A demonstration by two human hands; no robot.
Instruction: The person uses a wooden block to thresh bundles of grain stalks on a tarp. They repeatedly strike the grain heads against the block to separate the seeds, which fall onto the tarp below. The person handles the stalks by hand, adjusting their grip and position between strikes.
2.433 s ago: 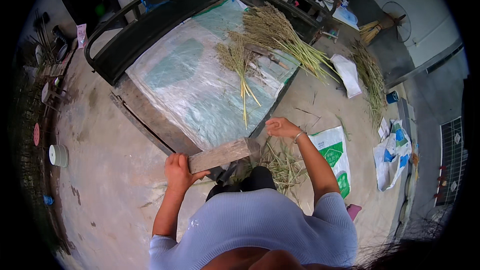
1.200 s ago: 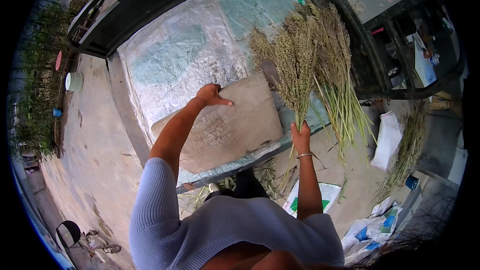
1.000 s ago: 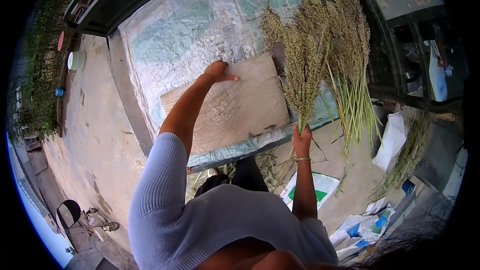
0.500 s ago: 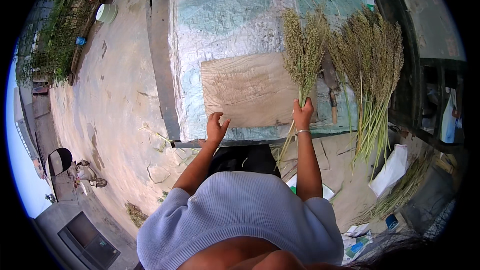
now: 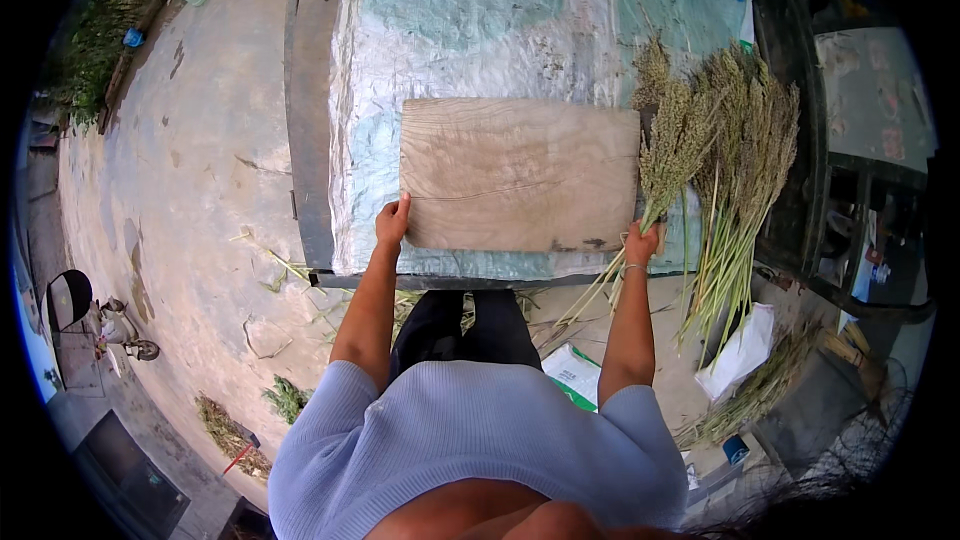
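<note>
At the centre of the frame, a wooden board [image 5: 520,175] is laid flat on pale sheeting [image 5: 480,15]. By its right edge, a bundle of seeded stalks [image 5: 672,148] is held in the closed fingers of the right hand [image 5: 641,243]. The board's left edge is touched by the left hand [image 5: 391,224]; whether its fingers are closed cannot be told. Toward the frame's right, a larger bundle [image 5: 750,145] is seen.

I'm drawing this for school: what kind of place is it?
Probably a farmhouse yard: stalks with seed heads lie on a white-and-green sheet, and green plants edge the hard ground.
</note>
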